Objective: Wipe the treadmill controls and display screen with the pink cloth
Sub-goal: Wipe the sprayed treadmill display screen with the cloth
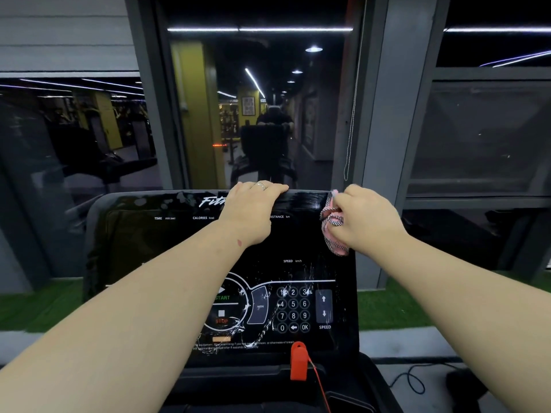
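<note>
Treadmill console [167, 239], near to far: droplets remain on its lower keypad [293, 310]. Left hand [253, 210] hooks its top edge; right hand [362, 217] clutches the bunched pink cloth [329, 217] against its upper-right corner. Next, probably, downward strokes.

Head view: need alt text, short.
A right hand holds a bunched pink cloth against the upper right edge of a black treadmill console, while the left hand grips its top edge. Wet streaks cover the number keys below.
</note>
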`<act>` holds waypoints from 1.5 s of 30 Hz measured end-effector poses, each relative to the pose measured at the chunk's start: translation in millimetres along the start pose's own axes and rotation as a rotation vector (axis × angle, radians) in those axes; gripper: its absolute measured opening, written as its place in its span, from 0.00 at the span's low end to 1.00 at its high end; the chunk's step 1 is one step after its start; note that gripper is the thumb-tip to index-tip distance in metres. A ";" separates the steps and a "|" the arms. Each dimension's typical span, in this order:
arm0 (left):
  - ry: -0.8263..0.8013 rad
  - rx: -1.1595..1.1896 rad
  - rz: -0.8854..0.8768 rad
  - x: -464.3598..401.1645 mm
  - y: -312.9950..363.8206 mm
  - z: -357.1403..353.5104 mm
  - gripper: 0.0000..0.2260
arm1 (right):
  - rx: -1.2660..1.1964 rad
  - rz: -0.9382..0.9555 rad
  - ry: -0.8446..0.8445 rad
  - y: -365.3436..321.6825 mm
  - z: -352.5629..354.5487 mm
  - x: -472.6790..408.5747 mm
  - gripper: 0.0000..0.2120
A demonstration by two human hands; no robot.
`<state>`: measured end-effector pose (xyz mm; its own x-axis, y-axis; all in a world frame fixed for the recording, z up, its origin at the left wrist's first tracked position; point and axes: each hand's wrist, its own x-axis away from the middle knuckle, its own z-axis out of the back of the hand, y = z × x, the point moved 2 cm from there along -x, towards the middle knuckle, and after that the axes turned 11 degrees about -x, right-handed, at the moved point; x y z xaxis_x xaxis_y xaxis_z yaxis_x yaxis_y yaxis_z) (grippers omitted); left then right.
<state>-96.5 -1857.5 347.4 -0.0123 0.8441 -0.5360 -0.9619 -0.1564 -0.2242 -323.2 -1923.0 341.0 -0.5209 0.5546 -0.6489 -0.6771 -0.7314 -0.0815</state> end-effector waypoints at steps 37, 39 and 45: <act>-0.070 -0.027 -0.026 11.4 -13.9 3.7 0.39 | -0.300 0.102 0.144 -20.2 -44.9 60.8 0.22; -0.059 -0.038 0.004 17.8 -21.6 7.1 0.36 | -0.280 0.166 0.098 -30.9 -61.0 79.6 0.18; -0.087 -0.141 0.048 31.2 -45.4 11.7 0.34 | -0.365 0.078 0.017 -42.1 -81.7 90.9 0.22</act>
<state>-56.4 -1818.1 350.4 -0.0866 0.8741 -0.4779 -0.9119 -0.2628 -0.3153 -299.6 -1874.2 223.6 -0.5530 0.4873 -0.6758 -0.4046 -0.8661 -0.2935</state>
